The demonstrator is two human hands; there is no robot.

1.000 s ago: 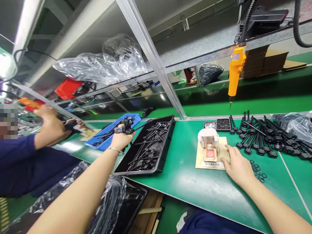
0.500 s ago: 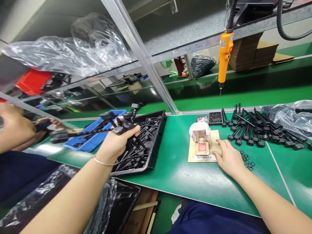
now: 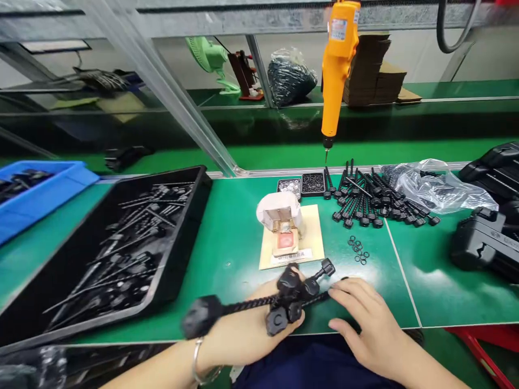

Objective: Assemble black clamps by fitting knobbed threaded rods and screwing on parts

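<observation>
A bunch of black knob-headed rods with twisted shafts point(image 3: 277, 321) is gripped in my left hand point(image 3: 239, 332), low over the front of the green table. The knobs point different ways, one far out to the left. My right hand point(image 3: 373, 324) is just right of the bunch, thumb and fingers apart. Its fingertips are by the end of one rod; whether they touch it I cannot tell. Behind both hands, a small fixture with a white hood and red pad point(image 3: 285, 239) stands on a cream base plate point(image 3: 313, 232).
To the left are a black tray point(image 3: 190, 237) of rods and a blue bin point(image 3: 77, 181). Small black rings point(image 3: 357, 247), piled knob-headed rods point(image 3: 365, 202) and a black case point(image 3: 486, 240) lie right. An orange electric screwdriver point(image 3: 335, 70) hangs above. Two small parts trays point(image 3: 313, 184) sit behind the fixture.
My left hand has come from above the black tray to the table front with the rods. My right hand has left the fixture's base plate and moved beside them. The view has turned right.
</observation>
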